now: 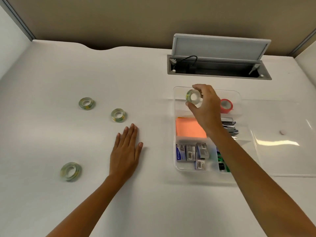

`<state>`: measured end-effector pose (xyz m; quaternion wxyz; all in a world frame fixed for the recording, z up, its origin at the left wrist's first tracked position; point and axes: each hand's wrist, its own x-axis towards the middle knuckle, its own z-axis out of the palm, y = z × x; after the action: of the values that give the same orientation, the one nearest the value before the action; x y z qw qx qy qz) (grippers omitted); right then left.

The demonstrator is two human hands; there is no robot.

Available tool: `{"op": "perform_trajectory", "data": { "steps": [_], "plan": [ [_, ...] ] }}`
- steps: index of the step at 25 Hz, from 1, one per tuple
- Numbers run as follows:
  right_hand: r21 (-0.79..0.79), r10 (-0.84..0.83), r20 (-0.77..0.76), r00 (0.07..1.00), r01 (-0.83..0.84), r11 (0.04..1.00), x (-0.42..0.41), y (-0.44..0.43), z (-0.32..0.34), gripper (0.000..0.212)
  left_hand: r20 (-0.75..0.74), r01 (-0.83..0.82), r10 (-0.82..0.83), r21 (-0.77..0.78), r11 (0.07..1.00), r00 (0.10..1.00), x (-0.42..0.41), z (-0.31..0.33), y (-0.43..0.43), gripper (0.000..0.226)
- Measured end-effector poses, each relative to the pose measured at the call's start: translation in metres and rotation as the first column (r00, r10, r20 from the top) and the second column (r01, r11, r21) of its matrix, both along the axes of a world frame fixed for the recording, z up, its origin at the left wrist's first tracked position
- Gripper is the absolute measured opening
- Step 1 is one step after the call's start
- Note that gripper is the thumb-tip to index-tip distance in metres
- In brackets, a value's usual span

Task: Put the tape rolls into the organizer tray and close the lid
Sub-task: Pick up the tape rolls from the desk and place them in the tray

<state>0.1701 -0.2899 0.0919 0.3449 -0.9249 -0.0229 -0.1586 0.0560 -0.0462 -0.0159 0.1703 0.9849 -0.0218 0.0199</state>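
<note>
Holding: a clear tape roll (193, 97) is pinched between thumb and fingertips of the right hand (206, 106), tilted on edge above the far compartment of the organizer tray (177, 166).
Left hand (125, 151): laid flat and open on the white bench (153, 202), palm down, fingers together, nothing gripped.
Loose rolls: three clear tape rolls are left lying flat on the bench, well apart from the tray: the far roll (86, 103), the middle roll (118, 115) just beyond the left fingertips, and the near roll (70, 171).
Tray contents: a red tape roll (226, 106) is seen in the far compartment, an orange note pad (189, 128) in the middle, staple boxes (192, 153) in the near compartment, and metal staplers (229, 125) at the right side.
Lid (282, 134): clear, swung open and laid flat on the bench to the right of the tray.
Bench hatch (220, 47): a grey cable flap is propped open behind the tray.
</note>
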Motion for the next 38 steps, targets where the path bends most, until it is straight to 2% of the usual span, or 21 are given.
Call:
{"op": "perform_trajectory", "data": {
  "steps": [4, 7, 10, 12, 16, 19, 23, 25, 27, 29, 31, 33, 35, 38],
  "plan": [
    [-0.213, 0.069, -0.200, 0.977, -0.113, 0.970, 0.046, -0.025, -0.009, 0.047, -0.013, -0.009, 0.009, -0.010, 1.000, 1.000, 0.000, 0.001, -0.003, 0.060],
    [-0.405, 0.127, -0.316, 0.940, -0.255, 0.878, 0.065, -0.029, -0.011, 0.051, -0.022, -0.013, 0.013, -0.010, 1.000, 1.000, 0.000, 0.002, -0.002, 0.060],
    [-0.513, 0.183, -0.349, 0.919, -0.351, 0.784, 0.074, -0.028, -0.013, 0.050, -0.024, -0.018, 0.018, -0.013, 1.000, 1.000, 0.000, 0.003, -0.003, 0.059],
    [-0.623, 0.200, -0.360, 0.911, -0.394, 0.676, 0.077, -0.028, -0.016, 0.046, -0.023, -0.021, 0.020, -0.015, 1.000, 1.000, 0.000, 0.003, -0.003, 0.060],
    [-0.793, 0.200, -0.327, 0.924, -0.383, 0.474, 0.078, -0.027, -0.025, 0.026, -0.024, -0.021, 0.021, -0.022, 1.000, 0.999, 0.000, 0.003, -0.003, 0.060],
    [-0.838, 0.214, -0.297, 0.931, -0.362, 0.408, 0.078, -0.026, -0.029, 0.020, -0.030, -0.023, 0.022, -0.019, 1.000, 0.999, 0.001, 0.003, -0.003, 0.060],
    [-0.830, 0.200, -0.300, 0.933, -0.359, 0.427, 0.076, -0.027, -0.029, 0.026, -0.037, -0.027, 0.026, -0.031, 0.999, 0.999, 0.001, 0.004, -0.003, 0.059],
    [-0.813, 0.197, -0.268, 0.943, -0.331, 0.478, 0.072, -0.028, -0.025, 0.028, -0.039, -0.027, 0.025, -0.040, 0.999, 0.999, 0.000, 0.005, -0.003, 0.059],
    [-0.736, 0.217, -0.191, 0.957, -0.286, 0.613, 0.063, -0.025, -0.016, 0.026, -0.041, -0.029, 0.027, -0.040, 0.999, 0.999, 0.000, 0.005, -0.003, 0.060],
    [-0.593, 0.258, -0.097, 0.961, -0.265, 0.761, 0.046, -0.011, -0.003, 0.023, -0.034, -0.025, 0.024, -0.030, 0.999, 0.999, 0.000, 0.005, -0.003, 0.061],
    [-0.430, 0.310, -0.047, 0.950, -0.299, 0.852, 0.026, 0.011, 0.008, 0.023, -0.028, -0.004, 0.004, -0.027, 1.000, 1.000, 0.000, 0.004, -0.002, 0.063],
    [-0.303, 0.357, -0.044, 0.933, -0.353, 0.885, 0.008, 0.037, 0.012, 0.024, -0.035, -0.020, 0.017, -0.098, 0.995, 0.999, -0.001, 0.006, 0.000, 0.066],
    [-0.225, 0.396, -0.066, 0.916, -0.400, 0.888, -0.005, 0.062, 0.006, 0.026, -0.033, -0.109, 0.105, -0.185, 0.977, 0.994, 0.000, 0.010, 0.002, 0.068],
    [-0.166, 0.432, -0.119, 0.894, -0.447, 0.879, -0.017, 0.104, -0.009, 0.034, -0.001, -0.198, 0.200, -0.147, 0.969, 0.980, -0.003, 0.012, 0.021, 0.069]
  ]
}}
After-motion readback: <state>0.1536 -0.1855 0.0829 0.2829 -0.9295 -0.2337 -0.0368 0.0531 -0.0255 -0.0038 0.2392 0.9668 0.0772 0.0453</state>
